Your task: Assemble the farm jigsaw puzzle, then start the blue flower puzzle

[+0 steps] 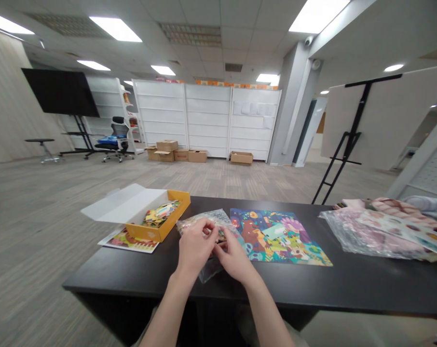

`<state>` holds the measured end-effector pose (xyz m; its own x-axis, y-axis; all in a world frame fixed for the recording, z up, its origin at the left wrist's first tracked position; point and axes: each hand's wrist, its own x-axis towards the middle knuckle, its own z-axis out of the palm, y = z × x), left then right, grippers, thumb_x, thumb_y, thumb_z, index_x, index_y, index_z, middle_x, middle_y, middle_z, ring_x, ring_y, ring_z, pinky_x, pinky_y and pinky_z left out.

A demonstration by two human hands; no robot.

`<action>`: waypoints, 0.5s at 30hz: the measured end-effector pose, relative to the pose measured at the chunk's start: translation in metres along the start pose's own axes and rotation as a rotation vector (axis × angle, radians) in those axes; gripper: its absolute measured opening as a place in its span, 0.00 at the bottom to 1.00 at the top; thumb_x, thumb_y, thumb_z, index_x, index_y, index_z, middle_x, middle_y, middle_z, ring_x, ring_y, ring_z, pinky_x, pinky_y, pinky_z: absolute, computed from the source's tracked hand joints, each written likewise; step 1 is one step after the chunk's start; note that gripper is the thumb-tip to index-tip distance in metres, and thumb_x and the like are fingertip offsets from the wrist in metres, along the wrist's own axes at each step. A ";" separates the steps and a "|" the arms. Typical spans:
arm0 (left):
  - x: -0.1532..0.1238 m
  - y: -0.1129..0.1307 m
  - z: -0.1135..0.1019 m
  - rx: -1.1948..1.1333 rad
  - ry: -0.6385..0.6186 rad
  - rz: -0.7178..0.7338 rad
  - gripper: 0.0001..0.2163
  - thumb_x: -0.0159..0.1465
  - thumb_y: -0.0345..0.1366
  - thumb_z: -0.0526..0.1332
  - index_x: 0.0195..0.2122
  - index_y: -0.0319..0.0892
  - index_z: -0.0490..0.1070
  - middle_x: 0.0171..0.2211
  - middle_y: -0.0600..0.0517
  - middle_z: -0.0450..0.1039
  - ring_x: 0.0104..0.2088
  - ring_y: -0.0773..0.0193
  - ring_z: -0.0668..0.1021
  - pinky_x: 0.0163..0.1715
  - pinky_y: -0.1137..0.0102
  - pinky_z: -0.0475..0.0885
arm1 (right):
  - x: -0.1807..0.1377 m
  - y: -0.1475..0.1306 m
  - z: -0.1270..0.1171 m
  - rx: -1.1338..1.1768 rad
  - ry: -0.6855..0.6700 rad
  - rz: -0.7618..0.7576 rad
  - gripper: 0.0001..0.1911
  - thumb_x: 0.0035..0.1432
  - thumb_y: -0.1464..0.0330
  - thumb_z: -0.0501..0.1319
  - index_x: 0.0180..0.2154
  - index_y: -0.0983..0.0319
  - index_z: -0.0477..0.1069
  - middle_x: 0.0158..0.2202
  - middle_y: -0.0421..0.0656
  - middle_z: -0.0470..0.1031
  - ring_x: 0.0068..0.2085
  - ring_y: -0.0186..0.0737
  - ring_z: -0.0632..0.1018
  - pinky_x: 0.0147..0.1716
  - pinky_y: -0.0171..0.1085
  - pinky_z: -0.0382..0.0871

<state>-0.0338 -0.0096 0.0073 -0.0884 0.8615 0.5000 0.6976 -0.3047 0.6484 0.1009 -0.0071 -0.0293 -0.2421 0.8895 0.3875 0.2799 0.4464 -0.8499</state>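
a: where's the bag point(207, 224)?
b: on the bench point(348, 284), near edge, both the left hand point(195, 246) and right hand point(235, 258) pinching it; unopened, pieces inside, board point(276, 236) right of it.

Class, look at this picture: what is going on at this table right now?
A person's left hand and right hand both grip a clear plastic bag over a black table. An open yellow box of colourful pieces sits left of it; a finished colourful puzzle lies to the right.
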 end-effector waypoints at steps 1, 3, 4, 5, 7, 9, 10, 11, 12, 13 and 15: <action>0.000 -0.001 -0.001 0.000 -0.001 0.006 0.06 0.63 0.37 0.61 0.30 0.45 0.72 0.30 0.56 0.78 0.31 0.64 0.79 0.34 0.71 0.69 | -0.002 -0.001 -0.002 -0.008 0.004 -0.001 0.23 0.59 0.71 0.60 0.56 0.55 0.70 0.51 0.47 0.76 0.46 0.45 0.79 0.42 0.41 0.76; -0.001 -0.002 -0.001 0.011 0.000 0.016 0.05 0.63 0.37 0.61 0.30 0.45 0.72 0.30 0.56 0.78 0.32 0.64 0.78 0.34 0.70 0.69 | -0.006 -0.005 -0.011 -0.054 -0.020 0.009 0.18 0.59 0.72 0.60 0.51 0.57 0.74 0.50 0.47 0.78 0.44 0.43 0.79 0.44 0.42 0.75; -0.001 -0.002 -0.001 0.020 -0.001 0.020 0.05 0.63 0.37 0.61 0.30 0.45 0.72 0.31 0.56 0.78 0.32 0.64 0.78 0.35 0.70 0.69 | -0.009 -0.007 -0.016 -0.079 -0.041 0.027 0.15 0.60 0.72 0.59 0.48 0.58 0.75 0.47 0.46 0.79 0.42 0.43 0.80 0.43 0.42 0.75; -0.001 -0.003 0.000 0.028 -0.003 0.022 0.05 0.63 0.37 0.61 0.31 0.45 0.72 0.31 0.56 0.78 0.32 0.64 0.78 0.35 0.69 0.69 | -0.011 -0.008 -0.021 -0.099 -0.059 0.050 0.13 0.61 0.71 0.59 0.46 0.58 0.76 0.45 0.45 0.80 0.39 0.42 0.80 0.41 0.41 0.75; -0.001 -0.005 0.001 0.033 -0.012 0.022 0.06 0.64 0.38 0.61 0.30 0.45 0.72 0.31 0.55 0.78 0.33 0.63 0.78 0.36 0.69 0.69 | -0.015 -0.009 -0.031 -0.124 -0.081 0.085 0.10 0.62 0.69 0.59 0.44 0.59 0.77 0.41 0.44 0.81 0.37 0.41 0.80 0.37 0.39 0.73; 0.001 -0.006 0.002 0.016 -0.030 0.030 0.06 0.63 0.38 0.60 0.31 0.45 0.73 0.31 0.55 0.78 0.33 0.63 0.78 0.36 0.68 0.70 | -0.018 -0.007 -0.040 -0.137 -0.075 0.088 0.10 0.62 0.67 0.59 0.43 0.60 0.77 0.40 0.43 0.82 0.36 0.40 0.80 0.35 0.37 0.73; 0.002 -0.004 0.002 -0.002 -0.039 0.046 0.05 0.63 0.38 0.61 0.31 0.45 0.73 0.31 0.54 0.78 0.33 0.63 0.78 0.35 0.68 0.70 | -0.019 -0.005 -0.044 -0.140 -0.062 0.086 0.10 0.62 0.67 0.59 0.43 0.60 0.77 0.39 0.43 0.82 0.36 0.40 0.80 0.35 0.37 0.73; 0.003 0.000 0.000 -0.028 -0.046 0.071 0.05 0.62 0.38 0.62 0.32 0.45 0.74 0.31 0.54 0.78 0.33 0.63 0.78 0.35 0.69 0.71 | -0.020 -0.003 -0.049 -0.139 -0.044 0.086 0.11 0.62 0.66 0.59 0.42 0.60 0.77 0.38 0.43 0.82 0.36 0.40 0.80 0.34 0.36 0.72; 0.003 0.007 -0.004 -0.061 -0.046 0.103 0.05 0.62 0.38 0.62 0.32 0.45 0.75 0.31 0.54 0.78 0.32 0.63 0.77 0.34 0.69 0.71 | -0.021 -0.001 -0.052 -0.134 -0.024 0.090 0.11 0.62 0.64 0.59 0.42 0.60 0.78 0.38 0.44 0.82 0.35 0.39 0.80 0.33 0.36 0.72; 0.002 0.017 -0.010 -0.098 -0.037 0.144 0.05 0.61 0.39 0.63 0.33 0.45 0.75 0.30 0.54 0.78 0.31 0.64 0.77 0.33 0.69 0.72 | -0.022 0.002 -0.056 -0.126 -0.003 0.097 0.11 0.63 0.63 0.59 0.41 0.60 0.78 0.37 0.44 0.82 0.34 0.39 0.79 0.31 0.36 0.71; -0.004 0.046 -0.027 -0.178 0.013 0.229 0.07 0.64 0.40 0.62 0.30 0.45 0.75 0.27 0.55 0.77 0.27 0.65 0.76 0.31 0.70 0.73 | -0.023 0.005 -0.063 -0.099 0.037 0.112 0.12 0.62 0.61 0.60 0.40 0.61 0.78 0.36 0.44 0.81 0.30 0.37 0.77 0.29 0.35 0.69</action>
<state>-0.0202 -0.0383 0.0508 0.0472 0.7569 0.6518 0.5649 -0.5584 0.6075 0.1664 -0.0197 -0.0196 -0.1700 0.9366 0.3064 0.3943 0.3496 -0.8499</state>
